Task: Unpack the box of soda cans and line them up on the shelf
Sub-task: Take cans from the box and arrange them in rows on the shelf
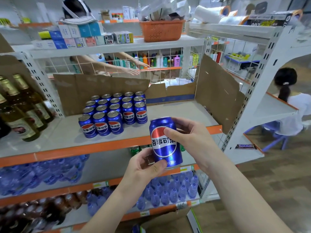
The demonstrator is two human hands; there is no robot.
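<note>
Just in front of the shelf (176, 115), right of the lined-up cans (114, 113), a blue soda can (165, 142) is held nearly upright, long axis vertical, top tipped slightly left, logo toward the camera. Both hands grip it: left hand (148, 167) at its base, right hand (188, 137) around its side.

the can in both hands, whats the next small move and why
Probably carry the can forward and left and set it upright at the front right of the cans on the shelf. Both the left hand and right hand hold it in front of the shelf edge, and bare shelf lies right of the block.
</note>
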